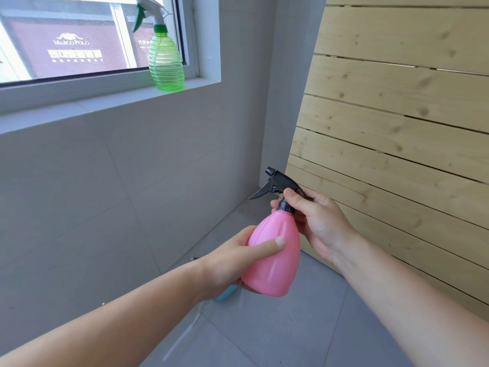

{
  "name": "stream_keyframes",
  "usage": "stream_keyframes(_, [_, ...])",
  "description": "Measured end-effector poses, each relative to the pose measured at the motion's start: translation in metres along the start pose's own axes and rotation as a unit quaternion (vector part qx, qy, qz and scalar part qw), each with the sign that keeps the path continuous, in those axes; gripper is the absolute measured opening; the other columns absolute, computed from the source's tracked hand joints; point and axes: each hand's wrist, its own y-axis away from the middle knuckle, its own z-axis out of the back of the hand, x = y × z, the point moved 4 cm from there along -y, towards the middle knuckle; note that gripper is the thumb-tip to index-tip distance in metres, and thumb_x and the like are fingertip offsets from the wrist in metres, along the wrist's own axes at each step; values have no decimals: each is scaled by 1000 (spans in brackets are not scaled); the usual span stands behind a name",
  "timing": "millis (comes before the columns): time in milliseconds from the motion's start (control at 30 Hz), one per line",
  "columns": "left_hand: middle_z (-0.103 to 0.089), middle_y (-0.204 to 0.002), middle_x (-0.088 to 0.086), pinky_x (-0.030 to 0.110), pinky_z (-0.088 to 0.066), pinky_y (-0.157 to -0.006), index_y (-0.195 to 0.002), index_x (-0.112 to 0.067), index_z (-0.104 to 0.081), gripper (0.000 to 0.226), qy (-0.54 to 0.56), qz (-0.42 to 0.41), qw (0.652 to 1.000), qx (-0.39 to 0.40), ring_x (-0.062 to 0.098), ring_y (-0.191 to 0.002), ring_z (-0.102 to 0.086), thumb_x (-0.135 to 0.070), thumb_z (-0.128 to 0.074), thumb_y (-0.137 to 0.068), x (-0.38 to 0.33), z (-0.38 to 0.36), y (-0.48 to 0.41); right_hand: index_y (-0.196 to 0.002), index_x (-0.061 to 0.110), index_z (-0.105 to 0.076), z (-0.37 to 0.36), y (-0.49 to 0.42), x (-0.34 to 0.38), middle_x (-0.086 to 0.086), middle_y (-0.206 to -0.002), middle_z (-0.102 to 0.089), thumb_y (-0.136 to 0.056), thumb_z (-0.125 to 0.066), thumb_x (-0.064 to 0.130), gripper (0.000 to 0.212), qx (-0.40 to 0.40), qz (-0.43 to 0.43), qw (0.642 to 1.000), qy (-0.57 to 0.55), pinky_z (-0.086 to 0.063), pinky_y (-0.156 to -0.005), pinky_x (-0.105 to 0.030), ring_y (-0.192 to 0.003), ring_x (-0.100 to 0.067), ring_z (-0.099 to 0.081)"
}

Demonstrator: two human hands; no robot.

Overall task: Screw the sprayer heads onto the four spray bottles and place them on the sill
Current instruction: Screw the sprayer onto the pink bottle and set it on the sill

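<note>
A green spray bottle (166, 59) stands upright on the sill (105, 104), at the right end by the window frame. Its white and green sprayer head (148, 11) is on top, and its trigger points left. Behind it, the window (79, 41) shows a dark red sign with white letters. Under the sill is a grey tiled wall (119, 181). On the right, a wall of pale wooden boards (397, 102) leans close to the hands. The floor (277, 327) below is grey tile. A little bit of something light blue (225, 294) peeks out from under the left hand, but too little shows to tell what it is.

The pink spray bottle (272, 258) is held in the air between both hands, low and well away from the sill. It tilts a little to the right. The left hand (232, 260) reaches in from the lower left and wraps the fat pink body, with the thumb lying flat across the front. The right hand (320, 223) comes in from the right, and its fingers (293, 197) pinch around the neck of the black sprayer head (277, 184), just above the ribbed collar. The black trigger points left.
</note>
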Motion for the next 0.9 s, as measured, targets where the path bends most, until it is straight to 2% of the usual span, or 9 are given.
stream_keyframes(67, [-74,-131,2,50,-60,-93,-136,-38,-58,71,32,1,999,28,29,-117,-73,-63,-75,-72,3,2,0,-95,11,-64,-1,1,4,-15,-93,-76,-86,-70,24,17,26,-10,999,-46,-55,-87,-43,-85,-26,-71])
stream_keyframes(133, [-77,-122,0,51,-56,-96,-130,-41,-63,69,57,-5,997,49,27,-108,-75,-66,-73,-67,4,2,0,-101,9,-60,-4,4,11,-13,-92,-75,-80,-68,28,29,64,-15,994,-92,-58,-82,-38,-86,-24,-73])
stream_keyframes(200, [-78,-113,-1,48,-55,-91,-125,-41,-66,65,60,-15,996,61,25,-100,-74,-66,-72,-66,2,-1,0,-107,9,-57,-7,8,14,-12,-93,-76,-80,-65,30,36,96,-25,989,-110,-60,-80,-36,-90,-24,-74])
stream_keyframes(300, [-77,-115,4,44,-59,-76,-124,-42,-65,64,45,-25,997,51,27,-98,-75,-66,-72,-65,1,-3,1,-111,7,-57,-10,11,13,-13,-102,-76,-82,-62,34,40,119,-43,988,-92,-59,-86,-36,-99,-24,-73])
stream_keyframes(367, [-75,-126,10,60,-58,-91,-121,-44,-66,58,38,-30,998,41,36,-112,-74,-65,-72,-67,0,-4,2,-107,7,-61,-11,11,12,-12,-99,-75,-83,-62,32,35,117,-36,988,-90,-57,-88,-36,-100,-23,-73])
stream_keyframes(433, [-71,-132,12,69,-50,-103,-120,-43,-65,56,36,-39,998,34,39,-121,-68,-64,-71,-69,-2,-3,2,-99,8,-63,-12,10,13,-11,-89,-74,-82,-63,30,27,107,-21,989,-98,-54,-89,-38,-97,-24,-71])
stream_keyframes(600, [-74,-129,10,61,-55,-98,-131,-32,-62,74,23,-64,998,2,28,-107,-76,-62,-74,-65,-7,-2,2,-86,12,-65,-12,9,16,-11,-81,-73,-78,-67,27,18,75,-5,992,-106,-50,-89,-41,-96,-28,-65])
stream_keyframes(700, [-74,-127,11,61,-57,-95,-131,-30,-62,76,22,-64,998,-8,22,-98,-75,-63,-75,-63,-8,-5,3,-89,9,-65,-11,8,14,-12,-82,-72,-75,-70,27,23,59,-4,993,-104,-50,-88,-42,-91,-28,-66])
stream_keyframes(900, [-75,-125,8,60,-58,-93,-131,-33,-62,75,-3,-52,998,-20,31,-111,-75,-65,-74,-65,-10,-3,3,-100,8,-66,-8,7,13,-14,-97,-76,-73,-72,32,36,44,-17,996,-73,-54,-92,-42,-85,-23,-71])
